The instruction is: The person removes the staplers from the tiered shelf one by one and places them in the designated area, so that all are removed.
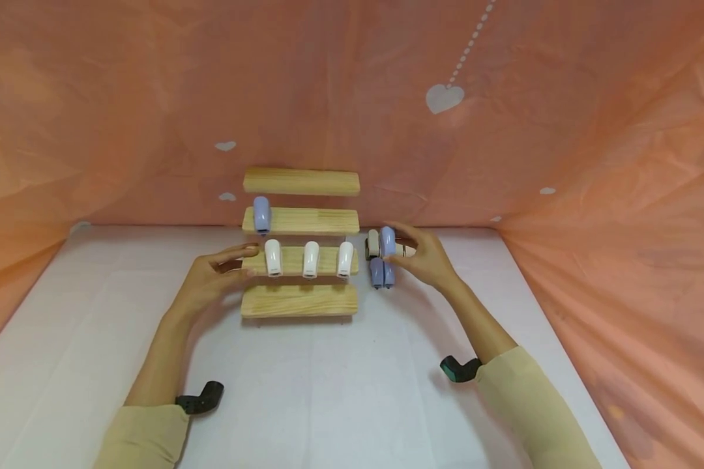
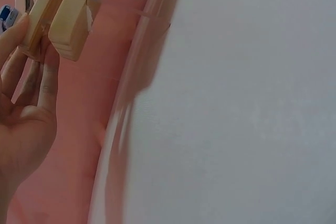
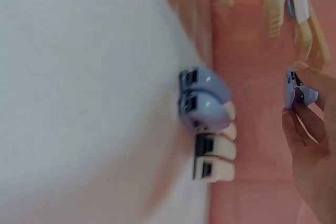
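A wooden tiered shelf (image 1: 299, 302) stands at the back of the table. My left hand (image 1: 206, 280) grips the left end of its second board from the bottom, thumb above and fingers underneath in the left wrist view. Three white mini staplers (image 1: 311, 259) sit spaced along that board. One lavender stapler (image 1: 261, 215) rests at the left of the board above. Right of the shelf, my right hand (image 1: 427, 258) pinches another lavender stapler (image 3: 289, 90) between thumb and fingers, raised over the table. Below it, two lavender staplers (image 3: 207, 113) stand side by side.
Beside the lavender pair on the table are beige staplers (image 3: 223, 147), partly covered by the right hand in the head view. A white cloth (image 1: 352, 391) covers the table. Pink-orange curtain (image 1: 305, 85) encloses the back and sides, close behind the shelf.
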Tool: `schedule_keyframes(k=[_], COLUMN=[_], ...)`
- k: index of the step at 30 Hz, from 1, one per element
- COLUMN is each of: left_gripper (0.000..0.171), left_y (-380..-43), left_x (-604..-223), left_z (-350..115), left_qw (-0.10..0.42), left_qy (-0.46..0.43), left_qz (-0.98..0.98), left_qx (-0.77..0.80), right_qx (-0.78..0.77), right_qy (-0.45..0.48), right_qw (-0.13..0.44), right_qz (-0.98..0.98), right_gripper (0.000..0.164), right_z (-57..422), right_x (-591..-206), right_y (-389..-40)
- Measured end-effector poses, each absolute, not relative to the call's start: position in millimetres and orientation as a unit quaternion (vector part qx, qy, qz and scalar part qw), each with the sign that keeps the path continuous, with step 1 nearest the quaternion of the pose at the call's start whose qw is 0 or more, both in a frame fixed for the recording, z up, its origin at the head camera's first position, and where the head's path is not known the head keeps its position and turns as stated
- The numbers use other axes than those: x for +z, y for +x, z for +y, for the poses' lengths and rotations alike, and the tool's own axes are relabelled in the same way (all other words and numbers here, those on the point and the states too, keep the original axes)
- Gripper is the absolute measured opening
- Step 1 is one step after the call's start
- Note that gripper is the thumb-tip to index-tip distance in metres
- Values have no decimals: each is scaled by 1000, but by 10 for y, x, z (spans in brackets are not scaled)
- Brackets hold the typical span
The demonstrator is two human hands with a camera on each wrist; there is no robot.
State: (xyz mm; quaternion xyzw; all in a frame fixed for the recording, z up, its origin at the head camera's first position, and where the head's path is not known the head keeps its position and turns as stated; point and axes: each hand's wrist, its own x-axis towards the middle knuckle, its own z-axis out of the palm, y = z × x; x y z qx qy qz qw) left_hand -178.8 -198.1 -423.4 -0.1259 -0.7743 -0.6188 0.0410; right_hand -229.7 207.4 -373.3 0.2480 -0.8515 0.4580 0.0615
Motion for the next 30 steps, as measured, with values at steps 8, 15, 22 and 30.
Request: schedule_keyframes(k=[8,15,22,30], left_gripper=[45,46,47,49], left_y=[-1776,-1777,-1799,-1790], left_x=[-4224,-4211,-4231,-4237], left_z=[-1982,-1972,-1989,-1983], left_qw=[43,38,34,28], left_qy=[-127,-131,-122,-115], left_qz=[-783,-775,-782,-783], left_qx=[-608,-617,-610,-610], right_qx=[477,465,477,432], right_qy=[231,214,185,168], right_qw=[62,50,13,27], right_qz=[-845,-858,-859,-885], right_gripper=[63,59,65,65], right_z=[2248,2207,2355,2466], right_x=[-3921,-3740,-3990,-4299], right_y=[-2259,-2024,-2130,-2221])
